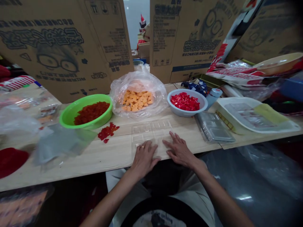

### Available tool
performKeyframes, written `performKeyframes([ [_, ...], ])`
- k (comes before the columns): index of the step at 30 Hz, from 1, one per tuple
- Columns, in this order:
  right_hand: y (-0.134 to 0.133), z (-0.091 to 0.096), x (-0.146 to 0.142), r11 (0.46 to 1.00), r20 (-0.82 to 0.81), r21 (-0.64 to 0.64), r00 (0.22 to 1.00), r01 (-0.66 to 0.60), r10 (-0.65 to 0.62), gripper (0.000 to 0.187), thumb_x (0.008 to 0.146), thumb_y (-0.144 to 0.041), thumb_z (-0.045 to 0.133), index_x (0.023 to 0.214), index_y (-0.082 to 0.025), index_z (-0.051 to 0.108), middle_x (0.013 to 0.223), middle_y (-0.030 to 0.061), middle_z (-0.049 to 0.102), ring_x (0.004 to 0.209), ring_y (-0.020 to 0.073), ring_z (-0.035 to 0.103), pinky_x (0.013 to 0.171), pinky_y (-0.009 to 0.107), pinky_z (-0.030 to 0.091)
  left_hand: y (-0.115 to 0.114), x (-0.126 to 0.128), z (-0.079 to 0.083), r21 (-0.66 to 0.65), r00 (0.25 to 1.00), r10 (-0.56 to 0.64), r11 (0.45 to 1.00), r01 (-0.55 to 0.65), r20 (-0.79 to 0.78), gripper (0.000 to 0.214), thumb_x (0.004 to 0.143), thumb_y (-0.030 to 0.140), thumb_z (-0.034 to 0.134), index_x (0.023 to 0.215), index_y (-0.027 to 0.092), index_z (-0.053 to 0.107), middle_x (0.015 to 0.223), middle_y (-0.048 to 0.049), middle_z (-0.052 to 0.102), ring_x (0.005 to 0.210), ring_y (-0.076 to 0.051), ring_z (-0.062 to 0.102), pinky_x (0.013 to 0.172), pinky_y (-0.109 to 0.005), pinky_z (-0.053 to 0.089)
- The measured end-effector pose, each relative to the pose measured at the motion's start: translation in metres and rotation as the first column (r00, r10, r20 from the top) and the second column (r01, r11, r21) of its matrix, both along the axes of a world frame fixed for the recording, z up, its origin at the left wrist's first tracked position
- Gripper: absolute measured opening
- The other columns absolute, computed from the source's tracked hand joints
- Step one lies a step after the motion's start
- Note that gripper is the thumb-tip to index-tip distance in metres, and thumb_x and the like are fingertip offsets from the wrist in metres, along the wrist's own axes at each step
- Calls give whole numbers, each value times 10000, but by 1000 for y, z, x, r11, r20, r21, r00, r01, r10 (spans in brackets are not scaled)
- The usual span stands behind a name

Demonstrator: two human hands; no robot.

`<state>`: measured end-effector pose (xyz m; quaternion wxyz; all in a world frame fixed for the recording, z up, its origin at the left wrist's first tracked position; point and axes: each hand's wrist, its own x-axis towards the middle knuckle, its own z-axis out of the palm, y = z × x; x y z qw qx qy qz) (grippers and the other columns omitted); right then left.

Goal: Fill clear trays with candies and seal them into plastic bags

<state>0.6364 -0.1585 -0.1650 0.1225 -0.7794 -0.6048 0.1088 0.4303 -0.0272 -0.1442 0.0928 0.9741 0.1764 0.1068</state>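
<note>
Two clear plastic compartment trays [151, 126] lie side by side on the wooden table, close to its front edge. My left hand [144, 157] rests on the near left part of them, fingers stretched out and holding nothing. On the near right part lies my right hand [178, 149], its fingers spread and also without anything in them. Beyond the trays, a clear plastic bag [115, 91] holds orange pieces [137, 101]. A blue-grey bowl [186, 112] of red wrapped pieces [185, 101] stands behind my right hand. Loose dark red pieces [107, 130] lie left of the trays.
A green basin [68, 118] with dark red pieces stands at left, near grey plastic sheets [54, 145]. To the right are stacked clear trays [214, 126], a bottle [215, 94] and a white tub [236, 123]. Cardboard boxes [94, 41] wall off the back.
</note>
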Motion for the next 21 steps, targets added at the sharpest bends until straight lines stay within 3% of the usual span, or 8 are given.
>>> performKeyframes([
  [4,0,0,14,997,-49,62,998,50,-47,579,949,-412,516,1511,-364,391,1665,95,88,1498,379,154,1114,579,281,13,10,9,-20,999,36,999,-36,13,644,924,534,543,1459,193,437,1561,-215,320,1441,-381,305,1114,-565,313],
  [7,11,0,26,985,-77,81,986,154,-148,593,991,-383,415,1558,-248,308,1646,163,145,1502,327,181,1127,538,296,23,23,10,-30,998,32,999,-34,-58,699,914,588,524,1507,246,385,1626,-180,206,1495,-418,159,1147,-606,233],
  [11,30,1,23,990,-43,14,990,138,-138,649,951,-317,455,1547,-107,307,1612,241,203,1507,308,168,1162,499,252,24,37,-1,-37,986,-37,999,31,-160,736,901,608,524,1532,277,344,1629,-169,215,1488,-426,188,1150,-620,226],
  [14,37,3,19,994,-58,1,992,110,-110,685,930,-315,493,1555,-119,293,1617,245,176,1512,313,139,1173,499,222,24,42,-10,9,987,-13,1000,15,-162,708,910,555,529,1528,254,359,1614,-176,257,1478,-405,243,1154,-601,244],
  [17,35,11,27,992,-119,43,987,118,-112,670,932,-322,497,1555,-161,309,1615,227,203,1504,318,177,1158,521,248,28,41,-7,54,991,-36,998,43,-126,755,871,587,573,1515,242,382,1604,-176,284,1476,-397,256,1155,-601,256],
  [21,42,42,75,954,-250,224,958,200,-142,551,946,-250,404,1494,-209,429,1510,123,465,1389,241,426,1112,450,366,38,32,13,163,994,-109,981,107,3,785,827,605,627,1492,248,414,1604,-172,286,1469,-398,273,1141,-614,291],
])
